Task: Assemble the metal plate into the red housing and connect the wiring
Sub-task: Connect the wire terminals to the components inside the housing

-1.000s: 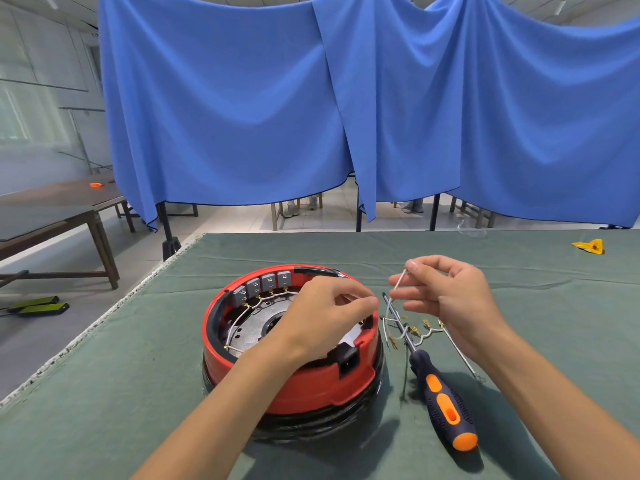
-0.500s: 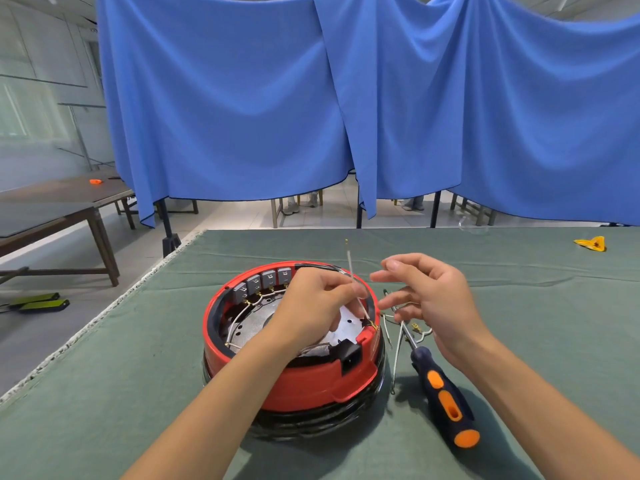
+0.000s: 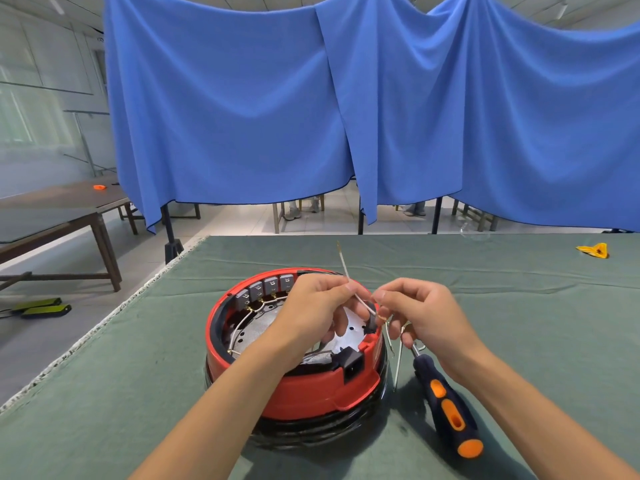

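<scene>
Head view: wiring step. Your left hand (image 3: 320,308) grip pinches white wire (image 3: 349,282); right hand (image 3: 420,313) grip pinches its lower end just beside. Metal plate (image 3: 256,332) already seated in red housing (image 3: 311,389) below both grips. Next, likely: guide terminal onto connector.

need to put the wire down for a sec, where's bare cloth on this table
Bare green cloth lies beyond the red housing toward the blue curtain, and on the far right between the screwdriver and the yellow object. There is also room left of the housing up to the table edge. It is crowded right of the housing, where loose wires lie by the screwdriver.
</scene>
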A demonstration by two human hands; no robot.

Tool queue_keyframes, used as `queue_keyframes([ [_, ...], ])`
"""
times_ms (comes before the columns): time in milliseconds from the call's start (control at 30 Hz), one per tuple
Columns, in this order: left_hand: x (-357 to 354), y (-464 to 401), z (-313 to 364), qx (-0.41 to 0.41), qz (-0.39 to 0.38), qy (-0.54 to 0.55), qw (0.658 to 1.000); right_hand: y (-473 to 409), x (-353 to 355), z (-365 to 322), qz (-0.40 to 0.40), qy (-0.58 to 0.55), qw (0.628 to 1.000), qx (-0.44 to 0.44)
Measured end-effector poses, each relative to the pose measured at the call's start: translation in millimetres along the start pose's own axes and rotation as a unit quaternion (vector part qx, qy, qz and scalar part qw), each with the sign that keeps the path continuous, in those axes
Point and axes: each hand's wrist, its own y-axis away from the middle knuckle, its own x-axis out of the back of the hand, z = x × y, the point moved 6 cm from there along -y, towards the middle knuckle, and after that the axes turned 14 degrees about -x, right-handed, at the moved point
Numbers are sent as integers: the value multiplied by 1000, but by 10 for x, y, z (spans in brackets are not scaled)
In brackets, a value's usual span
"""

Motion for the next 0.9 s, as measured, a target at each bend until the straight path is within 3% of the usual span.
queue_keyframes([
  [367,50,-5,46,-29,44,12,999,50,-131,-13,-126,1,992,0],
  [667,130,-7,18,-14,105,16,994,-10,-55,42,-9,22,999,41],
  [900,187,1,-2,-7,130,14,991,-5,-60,25,-39,-8,999,20],
])
